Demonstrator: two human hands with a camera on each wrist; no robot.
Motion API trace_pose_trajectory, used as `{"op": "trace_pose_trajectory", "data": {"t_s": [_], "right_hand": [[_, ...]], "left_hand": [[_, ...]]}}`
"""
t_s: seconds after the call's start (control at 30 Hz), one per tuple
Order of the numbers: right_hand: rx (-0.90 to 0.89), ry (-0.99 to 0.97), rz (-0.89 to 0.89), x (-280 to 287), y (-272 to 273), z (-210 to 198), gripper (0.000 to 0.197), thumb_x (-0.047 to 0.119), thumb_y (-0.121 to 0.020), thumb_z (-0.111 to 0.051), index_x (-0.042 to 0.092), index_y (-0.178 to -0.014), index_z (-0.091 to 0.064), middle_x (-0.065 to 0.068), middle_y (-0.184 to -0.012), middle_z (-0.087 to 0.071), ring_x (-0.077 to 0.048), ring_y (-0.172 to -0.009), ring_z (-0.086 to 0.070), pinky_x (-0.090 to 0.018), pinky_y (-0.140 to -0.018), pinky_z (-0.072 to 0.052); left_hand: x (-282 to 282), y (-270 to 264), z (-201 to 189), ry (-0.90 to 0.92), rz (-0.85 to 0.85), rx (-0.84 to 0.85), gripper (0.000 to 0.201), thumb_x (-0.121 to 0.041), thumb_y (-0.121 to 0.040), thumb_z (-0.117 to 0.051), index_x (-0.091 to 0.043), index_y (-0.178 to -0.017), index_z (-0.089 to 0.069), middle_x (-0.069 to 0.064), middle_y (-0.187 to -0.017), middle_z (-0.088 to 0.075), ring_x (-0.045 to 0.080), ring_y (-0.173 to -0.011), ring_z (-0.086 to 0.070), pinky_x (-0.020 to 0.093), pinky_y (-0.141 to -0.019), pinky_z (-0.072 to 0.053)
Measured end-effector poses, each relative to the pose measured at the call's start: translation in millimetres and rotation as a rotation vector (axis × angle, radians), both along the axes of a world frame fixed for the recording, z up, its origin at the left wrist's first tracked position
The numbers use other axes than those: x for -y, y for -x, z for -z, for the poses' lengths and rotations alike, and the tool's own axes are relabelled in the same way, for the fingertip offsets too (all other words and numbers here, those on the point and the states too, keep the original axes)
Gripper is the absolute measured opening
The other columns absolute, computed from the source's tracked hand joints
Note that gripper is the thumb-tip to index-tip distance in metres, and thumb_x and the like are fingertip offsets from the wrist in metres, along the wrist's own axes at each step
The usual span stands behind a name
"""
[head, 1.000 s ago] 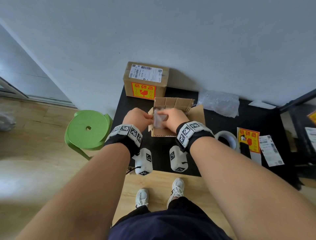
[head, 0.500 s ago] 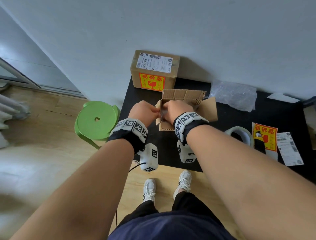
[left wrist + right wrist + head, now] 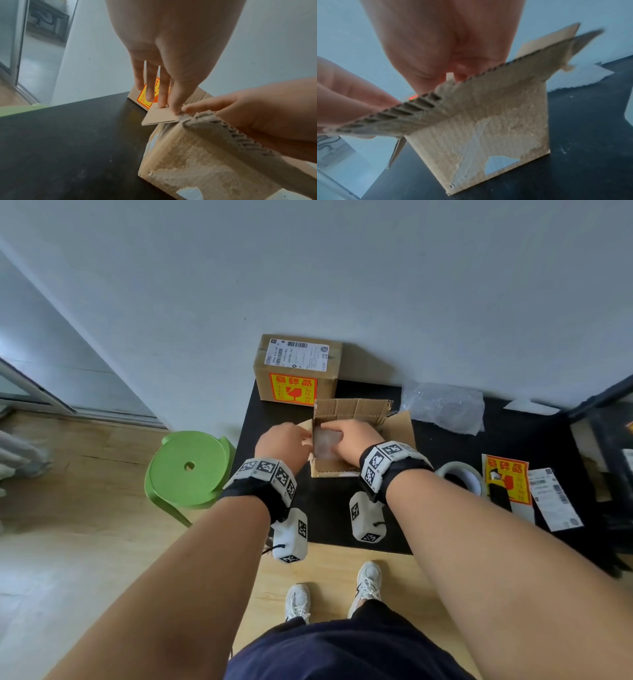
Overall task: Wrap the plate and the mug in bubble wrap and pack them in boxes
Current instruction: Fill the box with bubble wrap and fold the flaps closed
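A small open cardboard box [image 3: 334,472] stands on the black table [image 3: 325,508]. Inside it lies a bubble-wrapped bundle [image 3: 324,445]; I cannot tell whether it holds the mug or the plate. My right hand [image 3: 334,429] reaches into the box and curves over the bundle, its fingers hidden behind the near flap [image 3: 471,97] in the right wrist view. My left hand [image 3: 303,436] pinches the box's left flap [image 3: 159,117] between thumb and fingers, right at the box corner.
A sealed box [image 3: 296,368] with a red-and-yellow fragile sticker stands against the wall behind. Loose bubble wrap [image 3: 442,407] lies at the back right. A tape roll [image 3: 460,474], a sticker sheet [image 3: 507,477] and a shipping label [image 3: 551,498] lie to the right. A green stool [image 3: 188,467] stands left of the table.
The bundle has sunk lower into the box under my right hand. My left hand has shifted from the bundle to the left flap.
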State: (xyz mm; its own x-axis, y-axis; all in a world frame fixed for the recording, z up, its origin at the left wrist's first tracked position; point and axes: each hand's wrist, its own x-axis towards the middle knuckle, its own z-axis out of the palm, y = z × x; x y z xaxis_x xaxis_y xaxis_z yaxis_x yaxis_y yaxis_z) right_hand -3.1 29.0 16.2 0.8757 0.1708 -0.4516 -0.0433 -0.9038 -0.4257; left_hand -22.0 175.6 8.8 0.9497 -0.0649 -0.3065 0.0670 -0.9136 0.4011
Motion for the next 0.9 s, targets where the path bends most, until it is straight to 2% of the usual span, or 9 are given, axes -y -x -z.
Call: {"op": "trace_pose_trajectory", "data": {"t_s": [0.07, 0.17, 0.23, 0.37, 0.5, 0.63, 0.7, 0.8, 0.9], "right_hand": [[0.067, -0.031, 0.054, 10, 3, -8, 0.044, 0.01, -0.091, -0.05, 0.029, -0.13, -0.06, -0.001, -0.132, -0.06, -0.022, -0.118, -0.056, -0.033, -0.098, -0.045], [0.213, -0.041, 0.187, 29, 4, -21, 0.037, 0.01, -0.093, -0.048, 0.024, -0.122, -0.066, 0.001, -0.125, -0.064, -0.02, -0.113, -0.06, -0.026, -0.09, -0.044], [0.3, -0.052, 0.314, 43, 4, -27, 0.038, 0.009, -0.091, -0.047, 0.023, -0.12, -0.066, 0.0, -0.123, -0.065, -0.022, -0.111, -0.061, -0.029, -0.091, -0.048], [0.389, -0.053, 0.455, 77, 7, -36, 0.036, 0.006, -0.091, -0.045, 0.019, -0.116, -0.068, -0.006, -0.119, -0.066, -0.025, -0.107, -0.061, -0.03, -0.084, -0.048], [0.352, -0.021, 0.49, 122, 7, -34, 0.033, 0.004, -0.093, -0.044, 0.014, -0.116, -0.066, -0.012, -0.115, -0.065, -0.029, -0.104, -0.061, -0.031, -0.082, -0.047], [0.309, 0.015, 0.53, 173, -4, -24, 0.036, 0.007, -0.094, -0.043, 0.017, -0.122, -0.062, -0.009, -0.126, -0.059, -0.028, -0.11, -0.059, -0.031, -0.083, -0.046], [0.296, 0.045, 0.534, 198, -12, -19, 0.034, 0.007, -0.092, -0.043, 0.016, -0.118, -0.065, -0.011, -0.124, -0.059, -0.03, -0.109, -0.059, -0.031, -0.082, -0.045], [0.246, 0.065, 0.531, 235, -24, -9, 0.033, 0.003, -0.086, -0.045, 0.013, -0.109, -0.067, -0.014, -0.114, -0.061, -0.034, -0.102, -0.061, -0.036, -0.085, -0.052], [0.177, 0.073, 0.524, 269, -37, 6, 0.036, 0.005, -0.087, -0.044, 0.016, -0.115, -0.064, -0.015, -0.119, -0.056, -0.035, -0.106, -0.059, -0.039, -0.091, -0.05]], "left_hand": [[-1, -2, -6, -0.027, 0.016, 0.051, 0.027, -0.02, -0.09, -0.054, -0.024, -0.113, -0.068, 0.005, -0.116, -0.063, 0.026, -0.104, -0.06, 0.037, -0.087, -0.05], [2, -9, -18, -0.003, -0.009, 0.145, 0.029, -0.016, -0.091, -0.051, -0.022, -0.113, -0.069, 0.003, -0.117, -0.062, 0.025, -0.106, -0.059, 0.035, -0.084, -0.048], [9, -16, -28, 0.013, 0.01, 0.215, 0.031, -0.012, -0.09, -0.048, -0.021, -0.112, -0.07, 0.003, -0.114, -0.063, 0.025, -0.105, -0.059, 0.033, -0.079, -0.047], [40, -32, -45, 0.072, 0.068, 0.305, 0.039, -0.008, -0.091, -0.047, -0.018, -0.123, -0.065, 0.004, -0.128, -0.06, 0.025, -0.118, -0.053, 0.037, -0.095, -0.046], [86, -48, -52, 0.071, 0.153, 0.349, 0.042, -0.007, -0.091, -0.047, -0.019, -0.129, -0.06, 0.004, -0.13, -0.058, 0.024, -0.12, -0.05, 0.035, -0.096, -0.043], [139, -64, -53, 0.014, 0.209, 0.329, 0.044, -0.006, -0.089, -0.047, -0.018, -0.13, -0.059, 0.006, -0.132, -0.055, 0.026, -0.123, -0.045, 0.039, -0.098, -0.042], [167, -72, -52, -0.006, 0.228, 0.308, 0.048, -0.006, -0.087, -0.048, -0.018, -0.133, -0.056, 0.007, -0.135, -0.053, 0.027, -0.127, -0.043, 0.039, -0.101, -0.038], [207, -85, -44, -0.032, 0.259, 0.279, 0.052, -0.006, -0.086, -0.048, -0.02, -0.136, -0.053, 0.006, -0.134, -0.053, 0.029, -0.126, -0.044, 0.039, -0.101, -0.038], [243, -94, -30, -0.091, 0.278, 0.217, 0.053, -0.005, -0.085, -0.048, -0.018, -0.135, -0.052, 0.006, -0.132, -0.052, 0.029, -0.123, -0.043, 0.039, -0.099, -0.039]]}}
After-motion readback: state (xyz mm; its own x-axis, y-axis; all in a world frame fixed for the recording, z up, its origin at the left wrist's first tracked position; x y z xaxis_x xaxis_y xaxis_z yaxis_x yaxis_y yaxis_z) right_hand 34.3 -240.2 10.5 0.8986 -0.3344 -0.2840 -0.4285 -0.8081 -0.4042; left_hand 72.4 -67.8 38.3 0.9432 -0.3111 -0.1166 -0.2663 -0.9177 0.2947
